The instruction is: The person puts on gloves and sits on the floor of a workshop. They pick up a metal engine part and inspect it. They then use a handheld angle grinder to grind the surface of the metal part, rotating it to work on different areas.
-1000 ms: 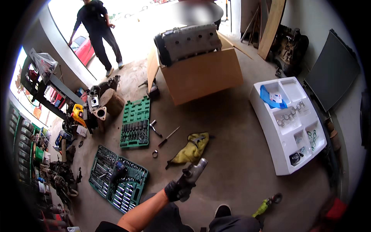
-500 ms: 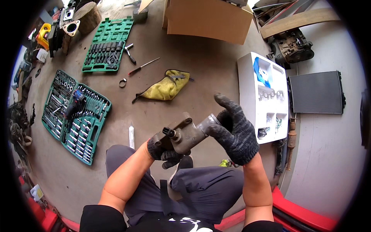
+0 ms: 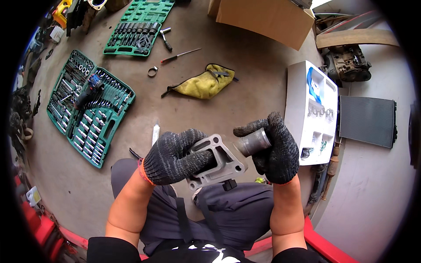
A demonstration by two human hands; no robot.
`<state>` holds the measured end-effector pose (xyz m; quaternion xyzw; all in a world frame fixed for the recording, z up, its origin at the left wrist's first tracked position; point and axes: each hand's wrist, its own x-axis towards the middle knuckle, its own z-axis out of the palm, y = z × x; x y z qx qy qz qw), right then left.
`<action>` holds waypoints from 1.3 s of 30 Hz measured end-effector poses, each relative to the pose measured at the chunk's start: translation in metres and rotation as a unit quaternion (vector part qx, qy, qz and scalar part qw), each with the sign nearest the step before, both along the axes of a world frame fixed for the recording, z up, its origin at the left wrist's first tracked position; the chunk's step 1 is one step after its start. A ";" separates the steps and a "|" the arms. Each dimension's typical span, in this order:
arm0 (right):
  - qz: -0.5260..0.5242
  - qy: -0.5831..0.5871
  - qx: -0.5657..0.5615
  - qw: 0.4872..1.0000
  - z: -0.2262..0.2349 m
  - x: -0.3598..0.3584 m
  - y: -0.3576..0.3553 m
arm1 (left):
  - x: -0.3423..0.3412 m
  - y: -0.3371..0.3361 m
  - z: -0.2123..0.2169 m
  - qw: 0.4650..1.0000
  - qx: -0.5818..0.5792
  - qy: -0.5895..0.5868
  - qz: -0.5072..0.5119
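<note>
Over my lap I hold a grey cast-metal coolant housing between both gloved hands. Its flat flange, with bolt holes at the corners and a triangular opening, faces up toward me. My left hand grips the flange's left side, a finger or thumb reaching over the opening. A round pipe stub points to the right, and my right hand is closed around its end. The black plug socket sticks out at the housing's lower side. Part of the housing is hidden behind my left glove.
Two green tool cases, one of sockets and wrenches with a cordless driver on it, lie left. Ahead are a screwdriver, hose clamp, yellow cloth and cardboard box. A white foam tray and radiator stand right.
The housing has been turned over, so its open flange side now faces up. My left hand has shifted onto its top, and my right fingers have closed round the pipe. The view has shifted.
</note>
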<state>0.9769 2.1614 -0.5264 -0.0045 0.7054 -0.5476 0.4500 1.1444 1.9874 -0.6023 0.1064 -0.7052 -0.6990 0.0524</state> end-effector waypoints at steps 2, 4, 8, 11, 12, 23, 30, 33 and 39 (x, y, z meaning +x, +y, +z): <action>0.000 -0.003 0.003 1.000 0.005 0.001 0.002 | -0.002 0.003 0.008 0.991 -0.102 0.084 0.021; 0.024 0.043 -0.012 0.999 0.007 0.005 0.003 | 0.002 0.005 0.007 0.974 -0.197 0.113 0.019; 0.082 0.092 -0.040 0.992 0.013 0.010 0.007 | 0.006 0.012 0.014 0.908 -0.382 0.162 0.058; 0.094 0.117 -0.105 0.983 0.013 0.009 0.019 | 0.012 0.014 0.025 0.876 -0.469 0.106 0.029; 0.106 0.172 -0.101 0.974 0.011 0.014 0.021 | 0.010 0.015 0.020 0.875 -0.456 0.159 0.047; 0.187 0.327 -0.232 0.897 -0.009 0.011 0.028 | 0.000 0.015 -0.026 0.958 0.267 0.098 0.032; 0.178 0.295 -0.208 0.916 -0.011 0.011 0.035 | 0.001 0.016 -0.017 0.977 0.076 0.191 0.063; 0.071 0.158 -0.148 0.974 -0.005 0.019 0.036 | 0.005 0.015 -0.011 0.966 -0.097 0.231 0.067; 0.264 0.505 -0.040 0.821 -0.011 0.009 0.022 | 0.004 0.028 -0.017 0.968 0.057 0.207 0.126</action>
